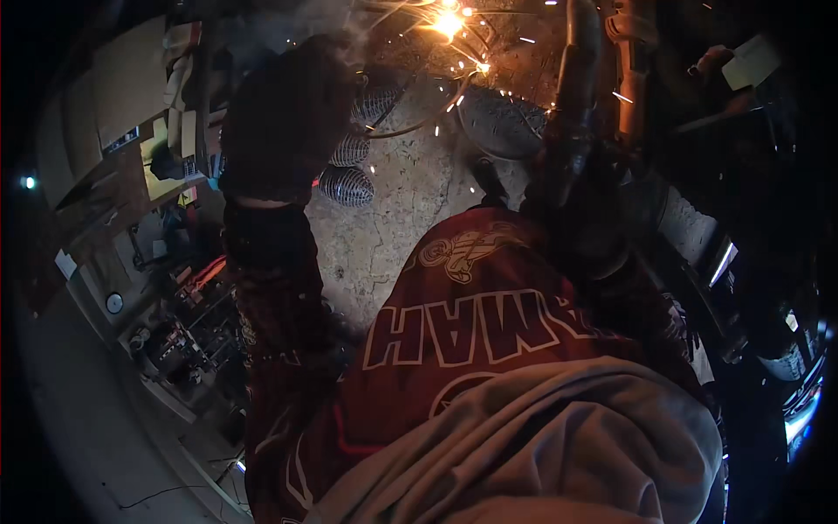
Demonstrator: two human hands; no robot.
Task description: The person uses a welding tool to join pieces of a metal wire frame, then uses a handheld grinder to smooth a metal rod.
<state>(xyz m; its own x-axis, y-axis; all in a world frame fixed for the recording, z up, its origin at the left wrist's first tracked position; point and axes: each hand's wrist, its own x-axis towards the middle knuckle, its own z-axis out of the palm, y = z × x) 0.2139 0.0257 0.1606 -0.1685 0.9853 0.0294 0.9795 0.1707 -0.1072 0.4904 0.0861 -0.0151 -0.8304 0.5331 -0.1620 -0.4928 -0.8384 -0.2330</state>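
At the top of the head view a bright, glowing spot (pixel 449 22) throws sparks, with smoke drifting to its left. My left hand (pixel 286 122), in a dark glove, is raised to the left of and below the glow. Its fingers are lost in shadow, so whatever it may hold is hidden. To the right, my right hand (pixel 587 205) is a dark shape by the lower end of a long metal tube (pixel 580 83). Whether its fingers wrap round the tube cannot be made out. A thin curved cable or rod (pixel 410 131) runs below the sparks.
Several shiny, ribbed rounded pieces (pixel 346 185) are on the stained concrete floor (pixel 401 210). Beside them is a dark rounded object (pixel 497 122). A second upright tube (pixel 630 79) catches orange light. Cluttered machine parts (pixel 183 341) line the left side.
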